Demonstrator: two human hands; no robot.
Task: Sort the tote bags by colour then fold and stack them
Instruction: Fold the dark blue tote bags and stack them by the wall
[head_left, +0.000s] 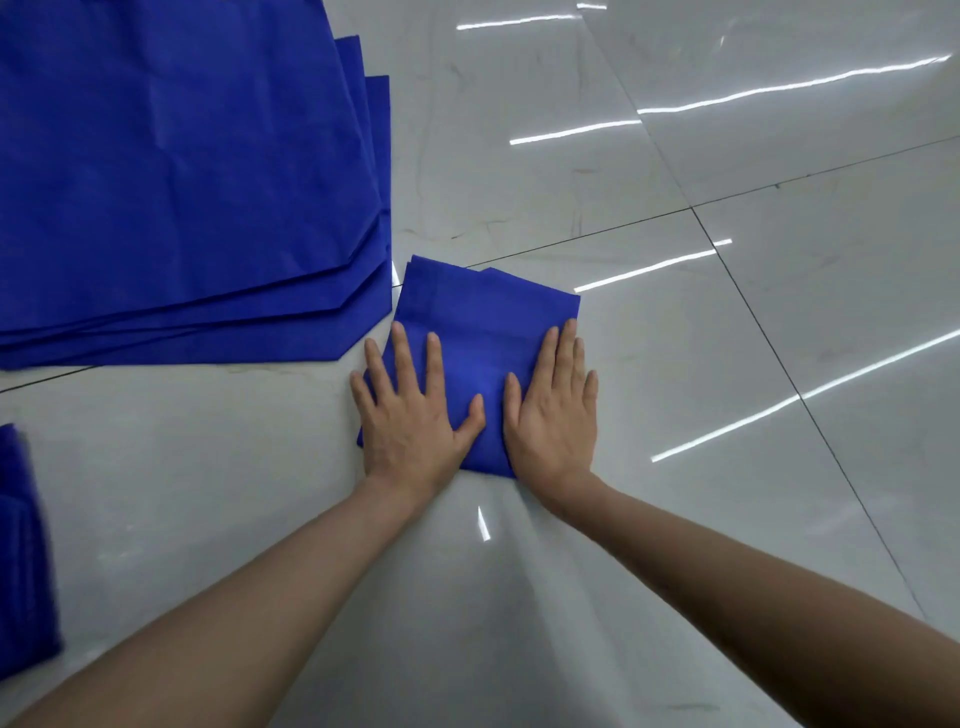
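Both hands flat, fingers straight: left hand (410, 415), right hand (553, 410) press folded blue tote bag (478, 322); folded stack (21, 545) lies well left, nearer left hand.

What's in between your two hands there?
Only a strip of the folded blue bag. The left hand and right hand press flat on it, thumbs apart, as the head view shows.

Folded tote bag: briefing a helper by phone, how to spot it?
A pile of flat blue tote bags lies on the tiled floor. By its near right corner sits the folded tote bag, the only one under the left hand and right hand.
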